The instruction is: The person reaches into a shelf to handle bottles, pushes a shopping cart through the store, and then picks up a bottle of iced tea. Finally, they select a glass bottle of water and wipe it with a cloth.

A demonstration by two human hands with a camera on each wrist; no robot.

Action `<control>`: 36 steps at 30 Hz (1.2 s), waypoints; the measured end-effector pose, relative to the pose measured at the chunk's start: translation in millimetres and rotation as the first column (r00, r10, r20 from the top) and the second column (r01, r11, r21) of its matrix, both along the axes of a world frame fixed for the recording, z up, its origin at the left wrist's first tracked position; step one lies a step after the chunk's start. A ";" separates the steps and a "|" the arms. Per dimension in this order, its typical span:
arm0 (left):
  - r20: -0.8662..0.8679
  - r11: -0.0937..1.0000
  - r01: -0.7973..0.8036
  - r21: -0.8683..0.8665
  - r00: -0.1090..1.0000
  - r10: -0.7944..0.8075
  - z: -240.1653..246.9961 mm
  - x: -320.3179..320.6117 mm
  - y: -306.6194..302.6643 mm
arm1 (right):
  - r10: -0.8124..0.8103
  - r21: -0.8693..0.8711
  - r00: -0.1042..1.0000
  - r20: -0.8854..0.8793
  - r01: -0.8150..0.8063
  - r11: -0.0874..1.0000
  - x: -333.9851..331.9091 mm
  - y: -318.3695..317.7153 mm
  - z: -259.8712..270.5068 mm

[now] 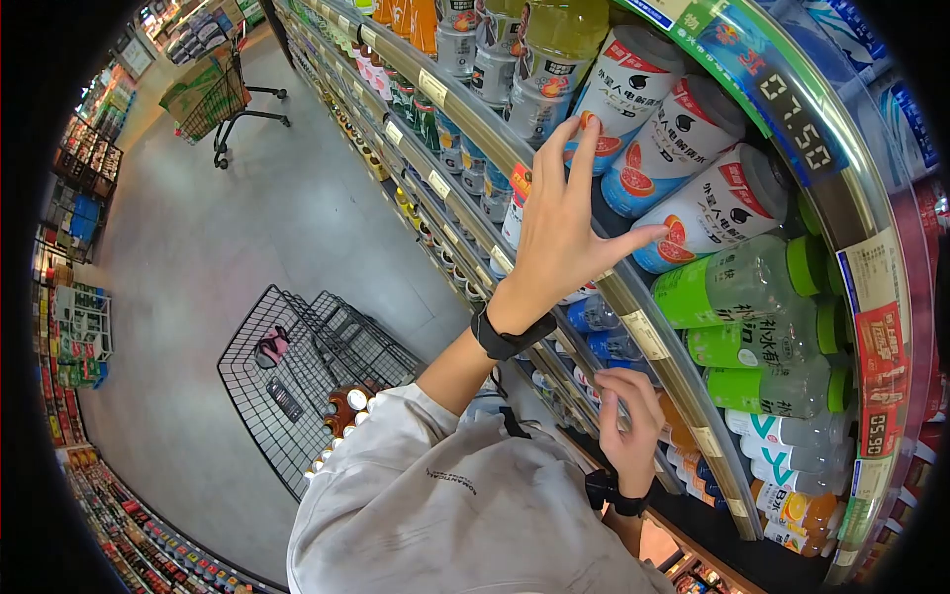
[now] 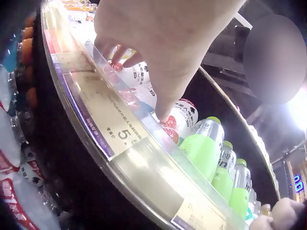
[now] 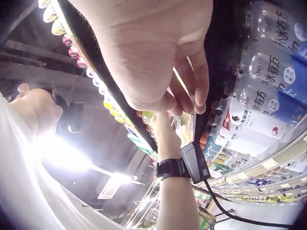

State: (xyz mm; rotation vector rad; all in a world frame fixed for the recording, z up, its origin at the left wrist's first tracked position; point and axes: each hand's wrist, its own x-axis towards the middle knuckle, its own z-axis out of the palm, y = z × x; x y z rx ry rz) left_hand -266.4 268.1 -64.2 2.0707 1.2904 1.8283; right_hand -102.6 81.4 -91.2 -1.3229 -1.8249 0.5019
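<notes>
White grapefruit-label bottle (image 1: 618, 94), Chinese lettering, lying on upper shelf (image 1: 648, 337), is touched by left hand (image 1: 559, 233), fingers spread straight. Price tags (image 1: 802, 129) are read "07.50" & "05.50". Right hand (image 1: 631, 426) is held lower at shelving, fingers curled; grip can't be told. Grey shop floor (image 1: 247, 228), black wire cart (image 1: 287, 376).

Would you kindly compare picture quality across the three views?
Head view: sharp, but fisheye bends the shelves and blackens the corners. Left wrist: the left hand looms close and soft. Right wrist: a ceiling light flares below the right hand.
</notes>
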 end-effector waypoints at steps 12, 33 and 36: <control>0.032 0.999 0.053 -0.006 0.998 -0.053 -2.1 -2.1 -2.7 | 0.036 0.001 0.999 0.003 -0.036 0.999 -12.6 -1.5 2.5; -0.021 0.989 0.143 -0.035 0.989 -0.143 18.5 -12.3 -183.7 | -0.052 0.149 0.997 -0.051 0.059 0.987 30.6 -171.7 17.4; -0.050 0.987 0.156 0.025 0.987 -0.155 29.4 -8.0 -230.7 | -0.081 0.176 0.993 -0.085 0.095 0.980 40.6 -218.7 11.9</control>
